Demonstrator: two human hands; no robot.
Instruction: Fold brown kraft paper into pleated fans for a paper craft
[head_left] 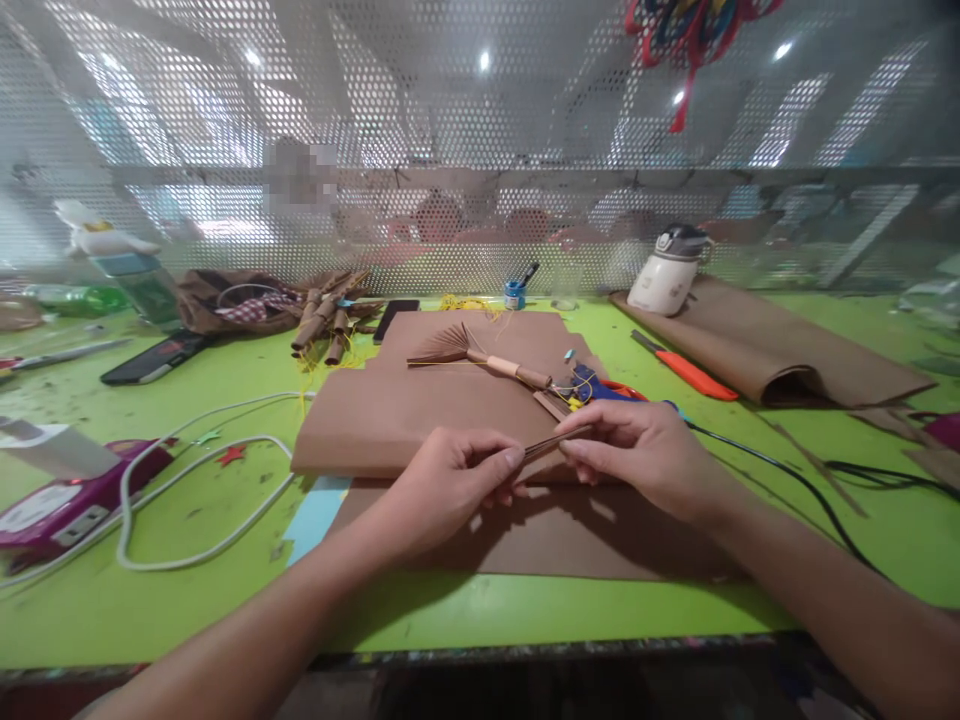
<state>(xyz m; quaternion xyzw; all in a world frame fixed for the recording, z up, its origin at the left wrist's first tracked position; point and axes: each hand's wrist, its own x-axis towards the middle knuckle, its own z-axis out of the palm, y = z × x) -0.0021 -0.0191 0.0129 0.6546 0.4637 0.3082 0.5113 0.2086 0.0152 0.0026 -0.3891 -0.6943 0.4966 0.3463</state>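
My left hand (450, 480) and my right hand (637, 450) meet over the brown paper sheets (390, 420) on the green table (225, 600). Both pinch a narrow folded strip of brown paper (551, 443) between thumb and fingers, the left at its near end, the right at its far end. Just behind them lies a small paper broom (480, 357) with a fanned head and a wrapped handle. Blue-handled scissors (596, 385) and bits of yellow thread lie beside the broom's handle.
Several rolled paper brooms (326, 320) and a brown bag (232, 300) sit at the back left, near two phones (150, 365). A white cable (195, 470) loops left. An orange cutter (686, 368), rolled brown paper (772, 350) and a white bottle (667, 270) stand right. Perforated mesh closes the back.
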